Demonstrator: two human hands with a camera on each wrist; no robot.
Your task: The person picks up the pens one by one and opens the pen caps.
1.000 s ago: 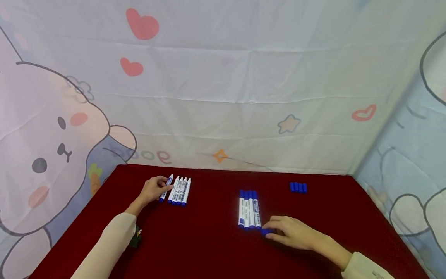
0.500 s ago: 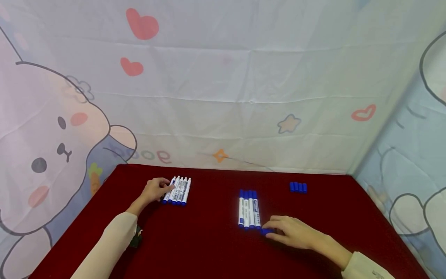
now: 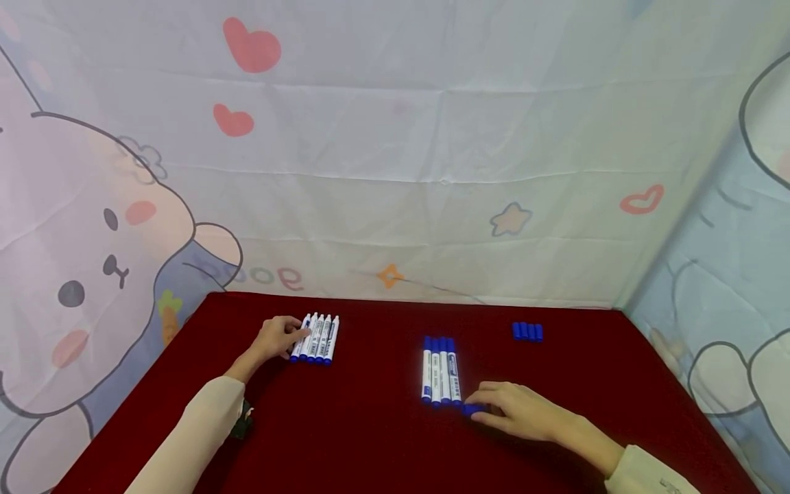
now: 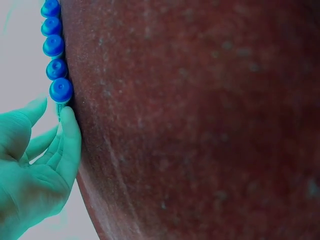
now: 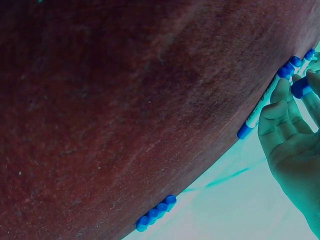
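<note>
At the left, several uncapped whiteboard markers [image 3: 319,342] lie side by side, white tips away from me and blue ends toward me. My left hand [image 3: 274,336] holds the leftmost marker [image 3: 297,348] between thumb and fingers, close against the row. The blue ends [image 4: 53,46] form a line in the left wrist view. On the right, my right hand [image 3: 515,412] pinches a blue marker cap [image 5: 301,87] low over the cloth, partly hidden by the fingers. Just left of that hand lies a row of several capped markers [image 3: 441,370].
Several loose blue caps [image 3: 527,332] stand in a row at the back right. A dark red cloth [image 3: 370,439] covers the table. Printed curtains [image 3: 444,137] hang behind it and along both sides. A small dark green object [image 3: 242,422] shows by the left sleeve.
The leftmost marker, apart from the row a second ago, has moved right until it lies beside the others, under my left hand. My right hand has stayed in place with the cap.
</note>
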